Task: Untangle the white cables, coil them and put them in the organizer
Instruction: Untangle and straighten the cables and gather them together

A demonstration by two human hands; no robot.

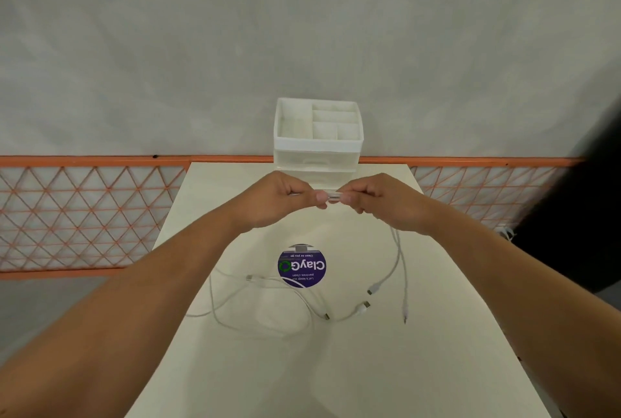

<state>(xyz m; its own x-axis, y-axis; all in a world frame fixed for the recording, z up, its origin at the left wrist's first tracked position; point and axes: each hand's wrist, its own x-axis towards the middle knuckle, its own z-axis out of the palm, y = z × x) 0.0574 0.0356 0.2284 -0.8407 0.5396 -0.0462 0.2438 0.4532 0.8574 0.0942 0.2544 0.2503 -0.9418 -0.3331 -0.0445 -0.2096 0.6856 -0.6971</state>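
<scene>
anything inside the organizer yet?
The white organizer's visible top compartments show no cables; compartment floors near the front wall and the drawer's inside are hidden.

Organizer point(318, 135) sat at the far edge of the table point(336, 367), centred, against the wall point(302, 14). Both hands were raised just in front of it — left hand point(285, 197) left, right hand point(373, 199) right, fingertips nearly meeting, a short stretch of cable point(331, 195) between them. From the right hand, cables point(398, 263) hung down to the table. Round sticker point(301, 265) lay mid-table, nearer than the hands. Loose cable loops point(262, 313) lay nearer and left of the sticker, connector ends point(364, 306) to its right. Lattice fence point(84, 212) ran behind the table on both sides.
</scene>
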